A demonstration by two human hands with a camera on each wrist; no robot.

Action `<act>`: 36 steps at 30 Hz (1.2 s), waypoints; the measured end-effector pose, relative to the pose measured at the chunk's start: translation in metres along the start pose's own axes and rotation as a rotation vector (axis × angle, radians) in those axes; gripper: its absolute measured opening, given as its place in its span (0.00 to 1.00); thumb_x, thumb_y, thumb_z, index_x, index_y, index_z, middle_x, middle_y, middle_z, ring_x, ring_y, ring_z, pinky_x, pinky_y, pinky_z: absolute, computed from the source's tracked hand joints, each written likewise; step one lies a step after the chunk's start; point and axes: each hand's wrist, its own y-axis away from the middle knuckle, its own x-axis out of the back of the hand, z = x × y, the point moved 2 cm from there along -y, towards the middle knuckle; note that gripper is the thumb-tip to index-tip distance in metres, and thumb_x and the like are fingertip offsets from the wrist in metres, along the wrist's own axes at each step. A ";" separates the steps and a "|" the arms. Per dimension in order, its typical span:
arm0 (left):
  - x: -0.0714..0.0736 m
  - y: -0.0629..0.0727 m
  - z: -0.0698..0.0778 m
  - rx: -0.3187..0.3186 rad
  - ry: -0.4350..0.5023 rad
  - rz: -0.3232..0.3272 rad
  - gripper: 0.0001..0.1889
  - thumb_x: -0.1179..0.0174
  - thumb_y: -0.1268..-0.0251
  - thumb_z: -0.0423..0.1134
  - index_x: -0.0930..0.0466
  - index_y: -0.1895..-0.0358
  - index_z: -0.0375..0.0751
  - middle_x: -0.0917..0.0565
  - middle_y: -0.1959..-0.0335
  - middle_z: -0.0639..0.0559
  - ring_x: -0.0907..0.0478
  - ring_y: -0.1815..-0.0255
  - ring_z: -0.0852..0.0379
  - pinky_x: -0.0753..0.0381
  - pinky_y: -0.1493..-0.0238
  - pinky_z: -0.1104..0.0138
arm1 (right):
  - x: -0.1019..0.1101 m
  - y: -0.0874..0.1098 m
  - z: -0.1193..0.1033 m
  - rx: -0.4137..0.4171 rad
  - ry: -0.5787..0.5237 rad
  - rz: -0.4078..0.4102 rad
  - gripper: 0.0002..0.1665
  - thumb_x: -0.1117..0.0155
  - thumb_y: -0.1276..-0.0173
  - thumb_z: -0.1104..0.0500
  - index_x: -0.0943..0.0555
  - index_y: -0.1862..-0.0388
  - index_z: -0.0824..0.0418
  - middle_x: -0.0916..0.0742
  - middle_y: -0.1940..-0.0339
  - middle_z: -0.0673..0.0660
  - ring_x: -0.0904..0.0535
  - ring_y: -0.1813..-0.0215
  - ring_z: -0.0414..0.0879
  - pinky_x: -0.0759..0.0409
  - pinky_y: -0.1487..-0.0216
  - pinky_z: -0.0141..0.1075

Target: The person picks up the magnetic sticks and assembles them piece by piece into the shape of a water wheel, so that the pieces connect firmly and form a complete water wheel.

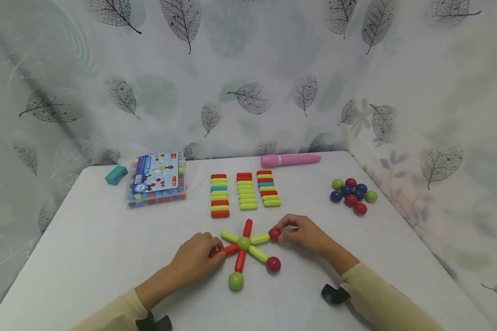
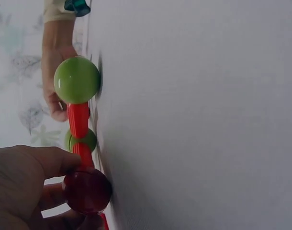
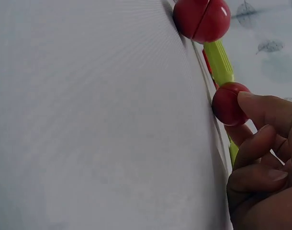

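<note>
A star of red and yellow-green rods stands around a green centre ball (image 1: 244, 243) on the white table. My left hand (image 1: 196, 257) holds a dark red ball (image 2: 87, 190) at the outer end of the left red rod (image 1: 230, 249); in the head view fingers mostly hide that ball. Between thumb and fingers, my right hand (image 1: 304, 233) pinches another red ball (image 1: 274, 234) at the tip of a yellow-green rod (image 1: 260, 238). A third red ball (image 1: 273, 264) and a green ball (image 1: 235, 281) cap two nearer rods. The red rod (image 1: 247, 227) and yellow-green rod (image 1: 229, 236) at the back have bare ends.
Three columns of short rods (image 1: 246, 191) lie behind the star. Farther back are a clear box of beads (image 1: 157, 179), a teal block (image 1: 116, 175) and a pink pen-shaped object (image 1: 291, 160). Loose red, blue and green balls (image 1: 350, 201) cluster at the right. Patterned curtain surrounds the table.
</note>
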 end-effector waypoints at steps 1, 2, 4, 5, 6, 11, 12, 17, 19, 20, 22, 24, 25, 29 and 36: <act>0.001 -0.001 -0.001 0.000 0.003 -0.003 0.10 0.27 0.41 0.43 0.12 0.57 0.47 0.26 0.74 0.61 0.30 0.69 0.61 0.26 0.70 0.71 | 0.001 0.001 0.000 0.005 0.021 -0.002 0.15 0.25 0.36 0.55 0.16 0.52 0.50 0.13 0.49 0.47 0.22 0.41 0.48 0.18 0.43 0.44; 0.001 -0.002 -0.001 -0.002 0.003 -0.002 0.10 0.27 0.41 0.43 0.12 0.57 0.47 0.26 0.74 0.62 0.30 0.69 0.61 0.26 0.70 0.71 | 0.001 0.003 0.000 0.010 0.042 -0.005 0.14 0.24 0.36 0.55 0.16 0.52 0.50 0.13 0.50 0.47 0.22 0.42 0.48 0.18 0.42 0.45; 0.002 -0.004 -0.003 -0.008 0.004 0.005 0.11 0.27 0.40 0.43 0.11 0.56 0.47 0.25 0.73 0.62 0.30 0.68 0.61 0.26 0.69 0.71 | 0.004 0.006 0.000 0.026 0.071 -0.029 0.13 0.25 0.36 0.54 0.15 0.53 0.49 0.13 0.51 0.47 0.23 0.41 0.47 0.20 0.39 0.48; 0.002 -0.005 -0.004 -0.013 0.005 0.011 0.11 0.27 0.40 0.43 0.11 0.56 0.47 0.24 0.72 0.62 0.30 0.67 0.61 0.26 0.68 0.71 | 0.005 0.008 -0.001 0.035 0.084 -0.045 0.13 0.25 0.36 0.54 0.15 0.54 0.50 0.13 0.51 0.47 0.23 0.41 0.47 0.21 0.38 0.48; 0.002 -0.006 -0.006 -0.016 0.009 0.017 0.11 0.26 0.40 0.43 0.11 0.56 0.48 0.24 0.71 0.61 0.30 0.66 0.61 0.25 0.67 0.70 | 0.007 0.010 -0.002 0.042 0.093 -0.064 0.12 0.25 0.36 0.53 0.15 0.54 0.50 0.13 0.52 0.47 0.23 0.42 0.48 0.21 0.38 0.48; 0.001 -0.008 -0.011 -0.017 0.026 0.071 0.13 0.26 0.40 0.42 0.12 0.53 0.48 0.20 0.63 0.58 0.28 0.61 0.60 0.22 0.63 0.70 | 0.012 0.015 -0.002 0.097 0.093 -0.176 0.13 0.25 0.35 0.53 0.15 0.54 0.53 0.13 0.53 0.51 0.23 0.47 0.50 0.21 0.45 0.43; 0.000 -0.007 -0.012 -0.015 0.023 0.084 0.13 0.26 0.40 0.42 0.12 0.52 0.49 0.19 0.61 0.58 0.28 0.59 0.60 0.21 0.62 0.69 | 0.013 0.015 -0.001 0.104 0.086 -0.188 0.13 0.25 0.35 0.53 0.15 0.53 0.54 0.13 0.53 0.51 0.22 0.47 0.50 0.21 0.47 0.42; 0.000 0.002 -0.010 0.013 -0.026 0.146 0.20 0.25 0.41 0.47 0.14 0.46 0.50 0.18 0.48 0.51 0.24 0.48 0.53 0.16 0.53 0.62 | 0.012 0.005 -0.002 0.116 0.085 -0.152 0.11 0.29 0.32 0.52 0.15 0.52 0.51 0.13 0.51 0.50 0.22 0.44 0.50 0.20 0.42 0.45; 0.001 0.009 -0.006 0.041 -0.047 0.140 0.23 0.25 0.42 0.50 0.15 0.43 0.52 0.20 0.42 0.48 0.25 0.43 0.49 0.15 0.47 0.56 | 0.010 -0.003 -0.006 0.119 0.099 -0.124 0.11 0.30 0.30 0.51 0.15 0.50 0.49 0.14 0.49 0.48 0.23 0.41 0.48 0.21 0.38 0.48; 0.001 0.012 -0.003 0.054 -0.055 0.128 0.26 0.26 0.43 0.53 0.16 0.41 0.52 0.21 0.40 0.47 0.25 0.40 0.47 0.16 0.45 0.53 | 0.009 -0.008 -0.009 0.125 0.110 -0.120 0.12 0.31 0.30 0.51 0.15 0.49 0.48 0.14 0.48 0.47 0.24 0.40 0.48 0.21 0.37 0.49; 0.001 0.019 0.002 0.074 -0.072 0.087 0.30 0.26 0.44 0.58 0.18 0.38 0.53 0.23 0.36 0.44 0.27 0.37 0.44 0.18 0.42 0.47 | 0.004 -0.019 -0.014 0.146 0.134 -0.134 0.15 0.31 0.29 0.51 0.15 0.45 0.46 0.15 0.44 0.46 0.25 0.38 0.48 0.22 0.35 0.49; -0.001 0.024 0.007 0.086 -0.084 0.043 0.35 0.28 0.45 0.63 0.21 0.35 0.54 0.25 0.33 0.42 0.28 0.35 0.41 0.19 0.41 0.43 | -0.001 -0.028 -0.020 0.178 0.155 -0.170 0.18 0.31 0.29 0.52 0.16 0.40 0.46 0.16 0.41 0.45 0.25 0.38 0.48 0.20 0.38 0.47; -0.002 0.026 0.009 0.079 -0.093 0.027 0.36 0.28 0.46 0.65 0.21 0.34 0.55 0.27 0.32 0.41 0.28 0.35 0.40 0.20 0.40 0.43 | -0.004 -0.033 -0.023 0.194 0.165 -0.191 0.20 0.32 0.28 0.52 0.17 0.39 0.46 0.16 0.40 0.45 0.25 0.38 0.48 0.19 0.39 0.46; -0.006 0.030 0.014 0.042 -0.108 0.006 0.38 0.29 0.47 0.66 0.24 0.33 0.59 0.30 0.29 0.39 0.30 0.34 0.38 0.21 0.40 0.41 | -0.013 -0.042 -0.031 0.206 0.176 -0.241 0.20 0.33 0.28 0.54 0.16 0.39 0.46 0.16 0.40 0.45 0.23 0.44 0.48 0.18 0.48 0.40; -0.002 0.030 0.008 0.014 -0.080 -0.011 0.36 0.27 0.48 0.65 0.22 0.34 0.59 0.32 0.27 0.41 0.31 0.32 0.40 0.21 0.39 0.42 | -0.018 -0.040 -0.036 0.188 0.158 -0.226 0.15 0.33 0.29 0.58 0.13 0.45 0.48 0.14 0.49 0.46 0.21 0.48 0.49 0.17 0.50 0.40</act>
